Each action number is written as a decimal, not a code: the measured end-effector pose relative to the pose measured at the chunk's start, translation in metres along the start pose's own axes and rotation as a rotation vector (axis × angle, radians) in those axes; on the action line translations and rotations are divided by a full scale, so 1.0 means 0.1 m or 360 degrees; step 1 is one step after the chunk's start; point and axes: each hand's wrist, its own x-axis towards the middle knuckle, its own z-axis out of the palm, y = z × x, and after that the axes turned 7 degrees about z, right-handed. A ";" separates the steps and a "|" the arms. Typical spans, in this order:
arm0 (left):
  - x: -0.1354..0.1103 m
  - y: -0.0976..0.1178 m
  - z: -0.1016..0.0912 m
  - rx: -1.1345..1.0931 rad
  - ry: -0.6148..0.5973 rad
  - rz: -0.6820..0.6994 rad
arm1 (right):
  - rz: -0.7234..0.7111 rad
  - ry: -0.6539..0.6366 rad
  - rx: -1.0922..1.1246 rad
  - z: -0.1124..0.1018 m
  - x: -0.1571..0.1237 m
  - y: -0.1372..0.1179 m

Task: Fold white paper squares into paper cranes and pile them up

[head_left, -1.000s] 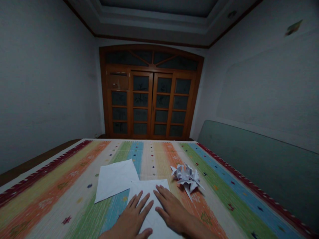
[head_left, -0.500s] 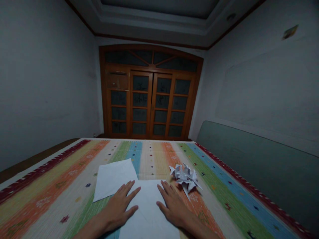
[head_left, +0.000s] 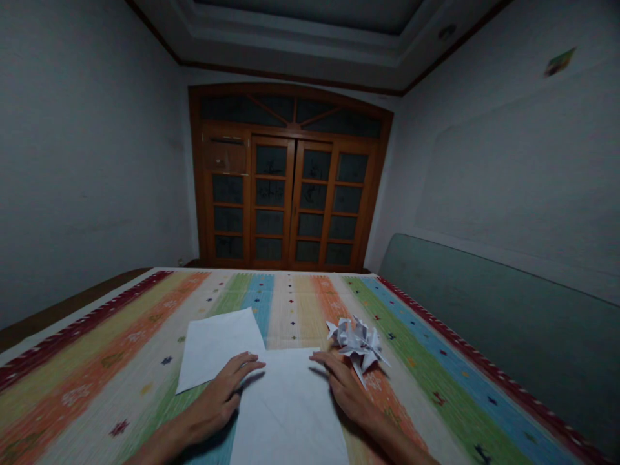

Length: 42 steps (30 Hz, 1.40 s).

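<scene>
A white sheet of paper lies flat in front of me, its near end cut off by the bottom of the view. My left hand is at its far left corner, fingers reaching forward and slightly arched, with a shadow beneath them. Across from it, my right hand arches over the far right corner with fingertips near the edge. Both thumbs are mostly hidden. No paper is visibly lifted by either hand. Just beyond my left hand is a second white sheet. A folded white paper piece with many points rests beyond my right hand.
A striped, patterned tablecloth covers the table. Along the right side runs a pale greenish panel. Wooden doors with glass panes stand past the far table edge, between plain walls.
Both hands, spread flat on the near sheet before, have moved outward to its sides. Their fingers are now closer together and arched. The papers stay put; the view has shifted slightly.
</scene>
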 end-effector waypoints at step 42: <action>0.25 0.25 -0.21 -0.0493 0.0064 -0.0425 | -0.0096 -0.0248 0.0343 -0.09 -0.03 0.04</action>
